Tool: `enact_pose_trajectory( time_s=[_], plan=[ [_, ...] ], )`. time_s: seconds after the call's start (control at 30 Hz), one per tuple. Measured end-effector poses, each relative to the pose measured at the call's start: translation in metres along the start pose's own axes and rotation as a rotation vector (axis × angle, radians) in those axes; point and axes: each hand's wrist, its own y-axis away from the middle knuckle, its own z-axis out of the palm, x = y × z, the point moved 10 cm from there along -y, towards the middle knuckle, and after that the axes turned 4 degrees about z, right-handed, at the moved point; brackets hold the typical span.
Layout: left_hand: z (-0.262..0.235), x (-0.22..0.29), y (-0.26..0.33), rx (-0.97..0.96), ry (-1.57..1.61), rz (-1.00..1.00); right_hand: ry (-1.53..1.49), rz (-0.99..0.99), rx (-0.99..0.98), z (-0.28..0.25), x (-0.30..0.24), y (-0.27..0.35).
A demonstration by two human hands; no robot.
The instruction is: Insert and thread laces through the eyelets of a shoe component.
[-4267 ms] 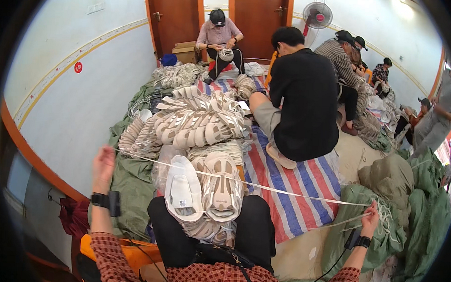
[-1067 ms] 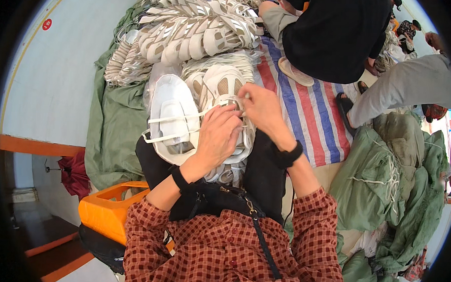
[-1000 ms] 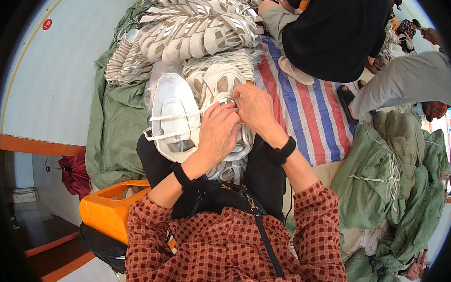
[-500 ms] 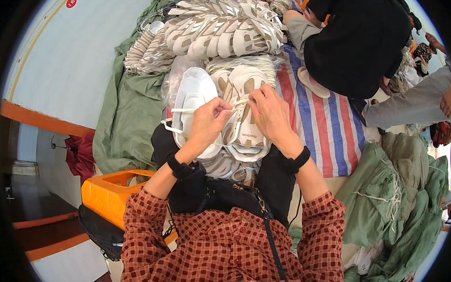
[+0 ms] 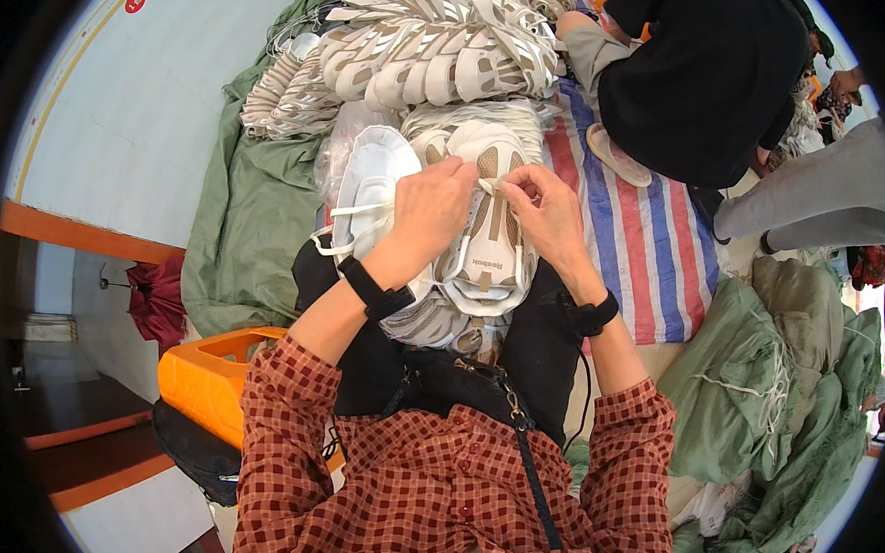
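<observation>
A bundle of white and beige shoe soles lies on my lap, with one white sole turned bottom up on its left side. My left hand and my right hand meet on top of the bundle, fingers pinched on a thin white string that runs around it. A loop of the same string crosses the left sole. Both wrists wear black bands.
A long stack of more soles lies beyond on green sacks. A person in black sits on a striped sheet to the right. An orange crate stands at my left. Green bags pile on the right.
Earlier my arms were spread wide, stretching the string. They have come together over the bundle, and my fingers have been working the string at its top.
</observation>
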Motion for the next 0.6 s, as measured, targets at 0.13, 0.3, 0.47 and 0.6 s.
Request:
enact_pose_trajectory(
  time_s=[0.13,0.3,0.47,0.6],
  plan=[
    [0.028,0.040,-0.012,-0.142,-0.275,0.368,-0.199,0.092,-0.022,-0.006,0.030,-0.003],
    [0.021,0.024,-0.011,-0.235,-0.162,0.170,-0.288,0.016,0.167,-0.020,0.019,0.007],
    [0.001,0.035,0.024,0.028,0.030,-0.022,0.512,-0.576,0.236,-0.011,-0.075,0.075],
    [0.008,0.031,0.031,-0.027,-0.062,-0.099,0.824,-0.516,0.272,-0.023,-0.048,0.057]
  ],
)
